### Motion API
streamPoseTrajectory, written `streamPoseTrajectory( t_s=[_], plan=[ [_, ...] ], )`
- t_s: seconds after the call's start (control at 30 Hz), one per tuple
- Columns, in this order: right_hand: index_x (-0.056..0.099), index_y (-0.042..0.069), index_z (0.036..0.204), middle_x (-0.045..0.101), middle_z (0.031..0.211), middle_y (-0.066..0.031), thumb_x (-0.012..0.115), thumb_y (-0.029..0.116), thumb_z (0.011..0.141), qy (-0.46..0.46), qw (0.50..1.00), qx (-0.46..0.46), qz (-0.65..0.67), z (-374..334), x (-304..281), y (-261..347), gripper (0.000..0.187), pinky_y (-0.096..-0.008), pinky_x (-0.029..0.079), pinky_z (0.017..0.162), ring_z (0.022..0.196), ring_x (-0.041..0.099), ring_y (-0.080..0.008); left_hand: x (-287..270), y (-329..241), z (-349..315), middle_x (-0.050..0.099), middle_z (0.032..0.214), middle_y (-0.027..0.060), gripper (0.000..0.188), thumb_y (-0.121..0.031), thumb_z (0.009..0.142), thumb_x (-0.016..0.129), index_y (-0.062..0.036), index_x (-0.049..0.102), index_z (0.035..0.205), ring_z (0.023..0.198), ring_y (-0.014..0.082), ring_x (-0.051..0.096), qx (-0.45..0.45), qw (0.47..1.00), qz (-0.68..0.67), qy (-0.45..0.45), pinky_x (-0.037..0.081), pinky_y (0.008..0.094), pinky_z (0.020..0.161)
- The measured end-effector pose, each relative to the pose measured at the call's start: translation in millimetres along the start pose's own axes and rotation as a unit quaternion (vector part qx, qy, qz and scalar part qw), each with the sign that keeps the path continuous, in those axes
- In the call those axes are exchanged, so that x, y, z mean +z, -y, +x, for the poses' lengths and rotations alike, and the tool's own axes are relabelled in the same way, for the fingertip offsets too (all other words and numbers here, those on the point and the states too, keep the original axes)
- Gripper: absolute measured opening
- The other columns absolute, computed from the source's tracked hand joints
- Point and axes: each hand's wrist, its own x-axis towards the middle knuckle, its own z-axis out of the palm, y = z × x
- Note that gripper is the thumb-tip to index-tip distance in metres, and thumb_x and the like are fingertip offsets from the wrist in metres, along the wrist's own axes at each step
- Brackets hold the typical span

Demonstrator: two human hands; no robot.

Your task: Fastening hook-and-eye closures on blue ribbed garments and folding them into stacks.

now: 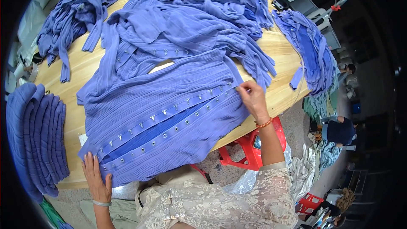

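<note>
Purple garment [169,114] flat at near table [80,72] edge. Left hand [95,176] open, pressing hem; right hand [252,97] pinching hook strip (grip closed). Keep strip taut, hooks aligned with eyelets.

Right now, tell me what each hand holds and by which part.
Right hand pinches the purple garment at the far end of its hook strip. Left hand lies flat on its near edge, gripping nothing.

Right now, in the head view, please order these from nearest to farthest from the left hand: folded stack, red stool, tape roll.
From the left hand:
1. Folded stack, at its left.
2. Red stool, under the table's right edge.
3. Tape roll, far left edge.
</note>
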Motion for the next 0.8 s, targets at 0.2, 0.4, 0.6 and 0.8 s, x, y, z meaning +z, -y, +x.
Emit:
streamPoseTrajectory(
  t_s=[0.2, 0.4, 0.6, 0.8],
  plan=[
    [0.066, 0.001, 0.094, 0.066, 0.091, -0.0172, 0.066, 0.010, 0.087, -0.017, 0.995, -0.034, -0.094, 4, 24, -25, 0.012, -0.0388, 0.050, 0.080, 0.089, 0.064, -0.0328, 7, 7, -6, 0.038, 0.152, 0.0209, 0.051, -0.019, 0.093, 0.057, -0.0024, 0.048, 0.141, 0.143, 0.0432, 0.030, -0.025, 0.997, -0.056, -0.055, 0.021, 0.0542, 0.118],
    [0.064, 0.002, 0.103, 0.060, 0.096, -0.0131, 0.063, 0.006, 0.091, -0.101, 0.959, -0.183, -0.193, -14, 4, 9, 0.013, -0.0369, 0.048, 0.073, 0.084, 0.060, -0.0290, 1, -7, -4, 0.059, 0.122, 0.0171, 0.043, -0.005, 0.077, 0.073, -0.0070, 0.064, 0.119, 0.109, 0.0364, 0.056, -0.051, 0.975, -0.077, -0.200, 0.043, 0.0456, 0.094],
    [0.063, 0.005, 0.091, 0.058, 0.084, -0.0103, 0.067, 0.007, 0.089, 0.066, 0.955, -0.264, -0.117, -65, 46, 87, 0.005, -0.0375, 0.046, 0.061, 0.069, 0.059, -0.0273, 2, -8, -28, 0.060, 0.106, 0.0131, 0.038, -0.009, 0.075, 0.076, -0.0048, 0.065, 0.112, 0.097, 0.0315, 0.056, -0.142, 0.953, -0.155, -0.217, 0.044, 0.0409, 0.085],
    [0.067, 0.006, 0.089, 0.062, 0.086, -0.0111, 0.069, 0.010, 0.087, 0.136, 0.954, -0.266, 0.011, -101, 86, 177, 0.005, -0.0391, 0.050, 0.061, 0.075, 0.064, -0.0301, 5, -7, -25, 0.056, 0.096, 0.0113, 0.032, -0.014, 0.075, 0.077, -0.0065, 0.065, 0.104, 0.092, 0.0310, 0.054, -0.178, 0.949, -0.149, -0.215, 0.042, 0.0407, 0.082]
  ],
)
